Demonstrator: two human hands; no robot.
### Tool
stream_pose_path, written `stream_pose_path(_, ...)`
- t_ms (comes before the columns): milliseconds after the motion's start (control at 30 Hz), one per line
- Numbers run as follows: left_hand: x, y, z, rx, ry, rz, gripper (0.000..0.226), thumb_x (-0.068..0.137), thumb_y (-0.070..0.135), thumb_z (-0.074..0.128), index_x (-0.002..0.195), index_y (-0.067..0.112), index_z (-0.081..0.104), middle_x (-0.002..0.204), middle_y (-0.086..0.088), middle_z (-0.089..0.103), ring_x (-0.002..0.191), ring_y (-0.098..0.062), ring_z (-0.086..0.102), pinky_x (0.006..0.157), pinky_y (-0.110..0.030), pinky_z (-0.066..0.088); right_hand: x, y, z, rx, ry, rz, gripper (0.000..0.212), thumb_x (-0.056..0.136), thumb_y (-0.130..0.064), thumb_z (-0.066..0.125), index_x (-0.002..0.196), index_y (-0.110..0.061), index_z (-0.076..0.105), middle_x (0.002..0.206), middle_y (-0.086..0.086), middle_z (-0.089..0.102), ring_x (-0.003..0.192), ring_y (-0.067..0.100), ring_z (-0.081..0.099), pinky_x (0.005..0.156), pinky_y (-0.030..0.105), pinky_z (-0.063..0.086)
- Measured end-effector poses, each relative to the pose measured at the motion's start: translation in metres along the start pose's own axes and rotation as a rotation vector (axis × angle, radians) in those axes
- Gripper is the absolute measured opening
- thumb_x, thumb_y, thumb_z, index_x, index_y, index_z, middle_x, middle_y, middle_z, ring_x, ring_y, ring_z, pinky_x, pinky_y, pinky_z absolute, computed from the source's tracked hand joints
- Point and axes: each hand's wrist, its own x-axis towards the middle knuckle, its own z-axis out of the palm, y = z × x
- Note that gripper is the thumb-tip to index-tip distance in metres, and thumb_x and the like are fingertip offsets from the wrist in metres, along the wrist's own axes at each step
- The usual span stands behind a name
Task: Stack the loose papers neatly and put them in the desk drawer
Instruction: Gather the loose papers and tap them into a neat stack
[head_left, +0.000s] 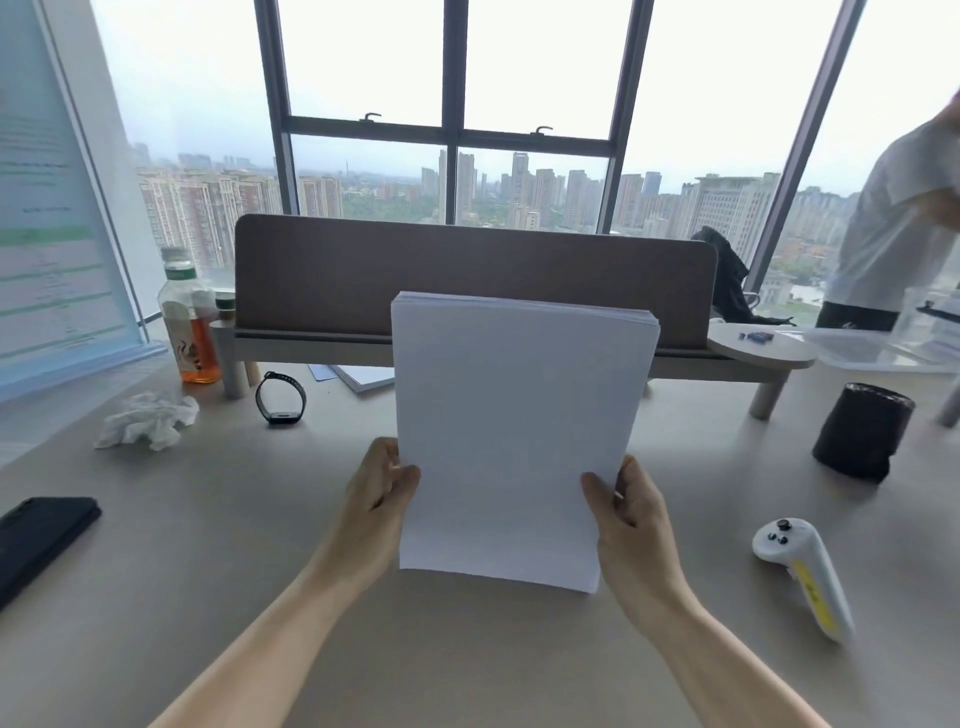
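Note:
A stack of white papers (519, 431) stands upright above the beige desk (467, 649), its sheets roughly squared with the top edges slightly fanned. My left hand (376, 493) grips the stack's lower left edge, thumb on the front. On the lower right edge my right hand (631, 512) holds it the same way. The bottom edge of the stack hangs just above the desk surface. No drawer shows in this view.
A crumpled tissue (148, 418), a watch (280, 397), a tea bottle (189, 317) and a black phone (41, 540) lie left. More paper (363, 375) rests under the shelf riser (467, 291). A black cup (862, 428) and a white controller (802, 571) sit right. Another person (898, 223) stands far right.

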Motion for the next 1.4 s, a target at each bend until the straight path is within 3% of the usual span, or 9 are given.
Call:
stream_pose_path(133, 0.013, 0.096, -0.017, 0.528, 0.303, 0.545, 0.099, 0.088, 0.036, 0.079, 0.163, 0.014, 0.017, 0.17, -0.005, 0.019, 0.158, -0.02, 0.014, 0.124, -0.04, 0.022, 0.001, -0.005, -0.003, -0.077, 0.033, -0.146, 0.009, 0.1, -0.015, 0.052, 0.099, -0.008, 0.056, 0.098, 0.027, 0.068, 0.082, 0.039, 0.066, 0.074, 0.047, 0.052)
stream_pose_path(233, 0.019, 0.173, -0.01, 1.031, 0.124, 0.863, 0.103, 0.086, 0.037, 0.077, 0.165, 0.013, 0.014, 0.173, -0.008, 0.015, 0.161, -0.029, 0.01, 0.128, -0.05, 0.01, 0.003, -0.028, -0.005, -0.243, 0.001, -0.282, 0.013, 0.098, -0.024, 0.052, 0.094, -0.011, 0.051, 0.086, 0.021, 0.064, 0.076, 0.038, 0.061, 0.067, 0.053, 0.05)
stream_pose_path(333, 0.024, 0.198, -0.01, 1.007, -0.154, 0.66, 0.052, 0.091, 0.034, 0.072, 0.137, 0.023, 0.051, 0.131, -0.003, 0.067, 0.121, -0.026, 0.063, 0.101, -0.042, 0.049, 0.005, -0.061, -0.013, -0.409, -0.058, -0.443, 0.012, 0.101, -0.017, 0.053, 0.09, -0.013, 0.052, 0.075, 0.006, 0.059, 0.067, 0.03, 0.054, 0.06, 0.041, 0.046)
stream_pose_path(433, 0.025, 0.175, -0.02, 0.649, -0.153, 0.599, 0.008, 0.097, 0.026, 0.066, 0.099, 0.018, 0.063, 0.086, 0.001, 0.071, 0.078, -0.023, 0.069, 0.071, -0.045, 0.056, 0.009, -0.084, -0.025, -0.564, -0.083, -0.508, 0.003, 0.098, -0.021, 0.058, 0.095, -0.02, 0.06, 0.079, -0.008, 0.066, 0.068, 0.01, 0.058, 0.06, 0.023, 0.044)
stream_pose_path(600, 0.017, 0.107, -0.029, 0.186, -0.049, 0.421, 0.015, 0.095, 0.014, 0.064, 0.11, 0.012, 0.068, 0.102, -0.005, 0.079, 0.094, -0.029, 0.076, 0.085, -0.053, 0.06, 0.019, -0.059, -0.061, -0.42, 0.044, -0.051, 0.065, 0.079, -0.045, 0.08, 0.132, -0.024, 0.05, 0.121, -0.007, 0.067, 0.098, 0.015, 0.065, 0.085, 0.029, 0.052)
stream_pose_path(700, 0.017, 0.075, -0.033, 0.003, 0.017, 0.299, 0.026, 0.092, 0.017, 0.062, 0.117, 0.016, 0.07, 0.11, -0.003, 0.081, 0.101, -0.027, 0.077, 0.094, -0.059, 0.057, 0.01, -0.027, -0.061, 0.04, -0.096, 0.144, 0.038, 0.09, -0.012, 0.072, 0.124, -0.02, 0.056, 0.111, 0.007, 0.08, 0.097, 0.02, 0.077, 0.073, 0.028, 0.061)
stream_pose_path(800, 0.019, 0.055, -0.029, 0.02, 0.098, 0.301, 0.024, 0.094, 0.023, 0.061, 0.115, 0.03, 0.068, 0.112, 0.005, 0.079, 0.105, -0.023, 0.075, 0.097, -0.058, 0.055, 0.013, -0.013, -0.049, -0.078, -0.038, 0.001, 0.03, 0.097, -0.003, 0.059, 0.123, -0.018, 0.06, 0.114, 0.005, 0.078, 0.107, 0.026, 0.073, 0.093, 0.047, 0.057)
stream_pose_path(900, 0.014, 0.039, -0.021, 0.114, 0.199, 0.34, 0.016, 0.097, 0.032, 0.056, 0.109, 0.042, 0.057, 0.105, 0.025, 0.073, 0.1, -0.006, 0.071, 0.093, -0.041, 0.055, 0.012, -0.01, -0.04, -0.125, 0.063, -0.111, 0.03, 0.1, -0.003, 0.054, 0.125, -0.019, 0.056, 0.114, -0.002, 0.074, 0.105, 0.011, 0.07, 0.095, 0.037, 0.053)
stream_pose_path(1400, -0.009, -0.021, -0.006, -0.025, 0.0, 0.113, 0.049, 0.105, -0.002, 0.049, 0.135, 0.035, 0.058, 0.129, 0.019, 0.073, 0.124, -0.002, 0.065, 0.108, -0.036, 0.047, -0.017, -0.002, -0.04, -0.213, 0.04, -0.096, 0.04, 0.1, -0.002, 0.053, 0.128, -0.03, 0.058, 0.116, -0.014, 0.075, 0.112, 0.006, 0.069, 0.105, 0.048, 0.05)
